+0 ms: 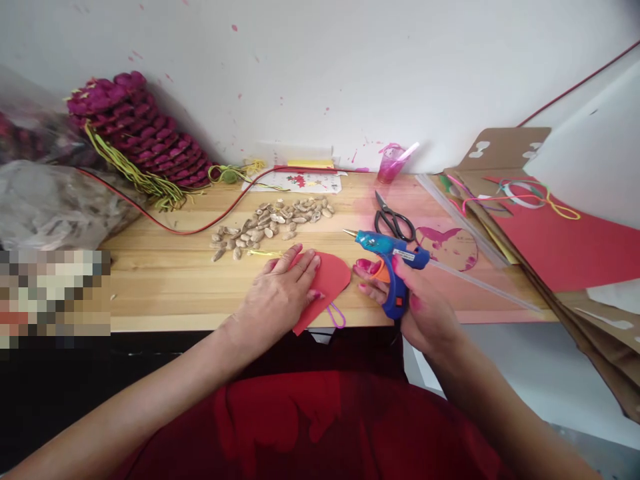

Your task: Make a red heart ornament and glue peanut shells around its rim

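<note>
Here we are with the red paper (pixel 333 275), lying flat near the front edge of the worktop (pixel 165 293); we take it as the centre of our clock. Our left hand (pixel 283 290) comes in from eight o'clock, flattened, fingers extended over the paper's left part. A purple loop (pixel 338 316) pokes out at six, overhanging the edge.

Over at three, our right hand (pixel 423 303) is wrapped round the blue glue gun (pixel 395 260), fingers by its orange trigger (pixel 383 271). The nozzle aims towards ten, above the worktop, and a clear glue stick (pixel 485 287) trails from the back towards four.

Further out, black-handled scissors (pixel 395 219) lie at one, just beyond the gun. The loose peanuts (pixel 273 223) spread across ten to eleven, and a pink-stained cup (pixel 391 165) stands at one by the wall. Way out at ten leans the magenta bundle (pixel 145 137) with yellow-green strings (pixel 130 163), beside a plastic bag (pixel 55 207). At two we have cardboard (pixel 505 150), a red sheet (pixel 565 247) and coloured cords (pixel 530 197).
</note>
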`<state>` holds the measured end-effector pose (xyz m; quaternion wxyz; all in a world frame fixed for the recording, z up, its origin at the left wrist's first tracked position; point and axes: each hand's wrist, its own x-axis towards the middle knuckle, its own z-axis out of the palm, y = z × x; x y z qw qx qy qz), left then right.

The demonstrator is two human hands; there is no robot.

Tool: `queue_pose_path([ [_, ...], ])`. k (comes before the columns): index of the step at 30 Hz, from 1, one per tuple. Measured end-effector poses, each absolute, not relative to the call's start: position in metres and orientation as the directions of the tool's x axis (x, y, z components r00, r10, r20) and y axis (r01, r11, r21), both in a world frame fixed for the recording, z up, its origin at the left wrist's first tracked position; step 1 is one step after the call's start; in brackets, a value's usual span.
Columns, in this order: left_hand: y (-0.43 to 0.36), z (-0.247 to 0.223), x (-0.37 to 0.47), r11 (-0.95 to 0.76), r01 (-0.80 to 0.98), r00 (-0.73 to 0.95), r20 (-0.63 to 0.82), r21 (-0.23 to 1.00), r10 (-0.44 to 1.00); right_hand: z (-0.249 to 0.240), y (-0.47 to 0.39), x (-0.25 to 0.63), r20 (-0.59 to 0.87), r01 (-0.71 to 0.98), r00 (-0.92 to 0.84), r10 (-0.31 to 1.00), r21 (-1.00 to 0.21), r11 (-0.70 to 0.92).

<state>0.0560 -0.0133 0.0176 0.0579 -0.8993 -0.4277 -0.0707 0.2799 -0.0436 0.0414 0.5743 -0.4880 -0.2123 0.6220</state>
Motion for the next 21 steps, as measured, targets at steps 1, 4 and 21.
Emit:
queue_pose_path([
  [1,-0.014,0.021,0.057,-0.628,0.776,0.628,0.15,-0.057,0.763,0.041,-0.043,0.278,-0.37,-0.516,0.126,0.92,-0.817,-0.258],
  [4,-0.015,0.027,0.057,-0.653,0.754,0.657,0.09,-0.076,0.748,0.04,-0.045,0.276,-0.399,-0.523,0.103,0.911,-0.801,-0.292],
  [21,-0.007,0.007,0.052,-0.85,0.517,0.853,0.027,0.102,0.522,0.037,-0.043,0.274,-0.434,-0.499,0.074,0.898,-0.796,-0.343],
])
